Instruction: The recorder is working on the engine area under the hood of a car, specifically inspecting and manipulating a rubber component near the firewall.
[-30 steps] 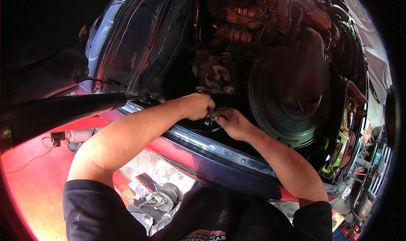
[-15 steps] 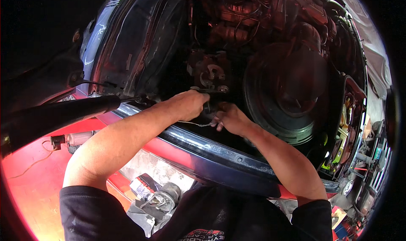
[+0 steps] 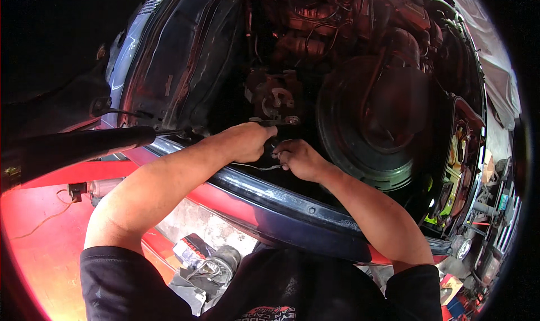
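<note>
Both my hands are down in a car's engine bay, just inside the front body edge [image 3: 270, 196]. My left hand [image 3: 251, 142] is closed at a dark metal bracket [image 3: 274, 121] with round ends; its fingertips and whatever they grip are in shadow. To its right, my right hand [image 3: 302, 160] has its fingers bent into a pinch, with something small and hard to make out at the tips. A thin pale wire [image 3: 253, 166] runs from under my left wrist to the lower fingers of my right hand. Beyond the bracket sits a curved metal part [image 3: 279, 97].
A large round black housing [image 3: 365, 135] stands right of my hands. A dark strut-like bar [image 3: 84, 149] reaches in from the left. Below the car edge lie a box [image 3: 193, 250] and a cylindrical part with cable [image 3: 226, 259]. A lamp opening [image 3: 455, 174] is at right.
My right hand has shifted slightly, its fingers now closer to my left hand. My left hand stays almost in place at the bracket. The view has moved a little.
</note>
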Demonstrator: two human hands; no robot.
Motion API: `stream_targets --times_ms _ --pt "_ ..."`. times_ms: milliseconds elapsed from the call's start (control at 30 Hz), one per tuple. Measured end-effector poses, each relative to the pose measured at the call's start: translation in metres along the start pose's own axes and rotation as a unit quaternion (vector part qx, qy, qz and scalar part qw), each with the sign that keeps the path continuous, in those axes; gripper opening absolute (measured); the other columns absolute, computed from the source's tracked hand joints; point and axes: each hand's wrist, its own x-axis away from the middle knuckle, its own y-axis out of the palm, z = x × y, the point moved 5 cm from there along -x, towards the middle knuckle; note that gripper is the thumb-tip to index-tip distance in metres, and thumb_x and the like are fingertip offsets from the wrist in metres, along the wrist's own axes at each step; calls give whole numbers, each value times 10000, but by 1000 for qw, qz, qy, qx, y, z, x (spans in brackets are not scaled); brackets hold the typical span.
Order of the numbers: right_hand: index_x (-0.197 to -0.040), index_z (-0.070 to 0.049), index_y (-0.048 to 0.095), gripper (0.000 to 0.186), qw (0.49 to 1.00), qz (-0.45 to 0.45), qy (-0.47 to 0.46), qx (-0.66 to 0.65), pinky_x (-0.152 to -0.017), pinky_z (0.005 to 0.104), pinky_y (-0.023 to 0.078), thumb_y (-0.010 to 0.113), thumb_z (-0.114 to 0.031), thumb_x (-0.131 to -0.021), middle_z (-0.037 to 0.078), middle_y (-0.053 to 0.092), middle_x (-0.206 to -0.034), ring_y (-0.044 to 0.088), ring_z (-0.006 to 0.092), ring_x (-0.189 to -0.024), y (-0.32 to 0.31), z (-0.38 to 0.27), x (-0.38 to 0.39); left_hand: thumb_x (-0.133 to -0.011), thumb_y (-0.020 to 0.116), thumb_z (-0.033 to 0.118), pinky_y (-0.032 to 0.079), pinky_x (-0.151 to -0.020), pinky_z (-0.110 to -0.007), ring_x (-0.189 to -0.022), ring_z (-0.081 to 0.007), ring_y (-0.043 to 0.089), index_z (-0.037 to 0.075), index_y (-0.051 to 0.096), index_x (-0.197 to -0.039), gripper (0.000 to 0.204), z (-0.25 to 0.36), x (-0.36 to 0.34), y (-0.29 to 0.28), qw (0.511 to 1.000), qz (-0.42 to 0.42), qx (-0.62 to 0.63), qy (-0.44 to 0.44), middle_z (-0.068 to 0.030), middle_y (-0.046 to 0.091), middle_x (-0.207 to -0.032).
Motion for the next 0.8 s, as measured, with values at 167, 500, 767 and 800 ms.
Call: stream_targets --times_ms 167,500,767,800 --pt "-1011 73 669 257 999 -3 -15 45 -766 396 517 456 -69 -996 148 652 -850 638 231 -792 1 -6 -2 -941 625 158 549 -816 -538 -939 -471 688 44 613 -1271 349 4 4 -4 999 29 29 5 -263 716 -947" --pt "-1096 71 684 279 999 -8 28 -38 -772 347 509 497 -101 -981 82 644 -840 596 164 -770 3 4 -1 -893 644 121 523 -834 -523 -910 -452 682 27 666 -1022 161 -2 -20 22 995 -83 -3 60 -210 716 -946" --pt "-1095 68 682 277 999 34 32 7 -783 373 502 510 -111 -972 103 677 -868 625 200 -807 -2 4 -3 -792 803 236 525 -987 -482 -1194 -439 638 -48 625 -1216 541 10 2 9 982 -167 82 11 -293 686 -1196" --pt "-1101 68 685 276 999 35 40 1 -803 379 507 521 -110 -968 122 690 -883 641 218 -829 -2 5 -5 -811 798 245 520 -977 -497 -1179 -443 641 -32 651 -1186 489 11 1 10 984 -159 85 2 -310 686 -1160"
